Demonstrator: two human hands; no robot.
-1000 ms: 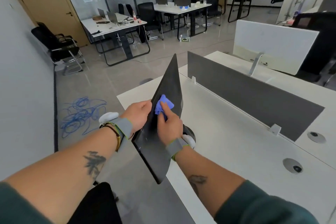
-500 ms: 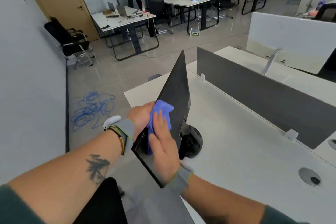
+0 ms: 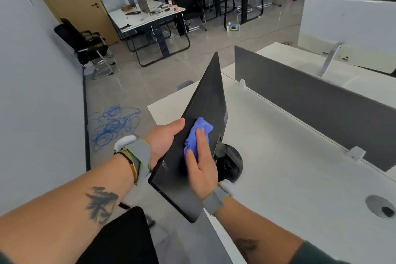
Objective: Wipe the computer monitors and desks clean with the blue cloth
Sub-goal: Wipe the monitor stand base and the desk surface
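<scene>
Right hand [image 3: 201,169] covers most of blue cloth [image 3: 198,133] on monitor [image 3: 205,100].

— How many screens?
— Two: one black flat-panel monitor [image 3: 205,100] at twelve o'clock, one white-backed monitor [image 3: 351,25] at two.
— Cloths, hands?
— One crumpled blue cloth [image 3: 198,132]. Two hands, my left hand [image 3: 165,141] and my right hand [image 3: 202,167], with one grey wristband [image 3: 139,156] on each.
— Desks?
— Two white desks [image 3: 278,173] close by, parted by one long grey partition [image 3: 310,100] at two o'clock with two small white brackets [image 3: 355,153]. Two more white-topped tables on black frames [image 3: 121,17], at eleven and twelve.
— Anything else?
— One round grey cable grommet [image 3: 380,207] at four o'clock, one tangle of blue cable [image 3: 115,124] on the floor at ten. The black chairs far off I can't count.
</scene>
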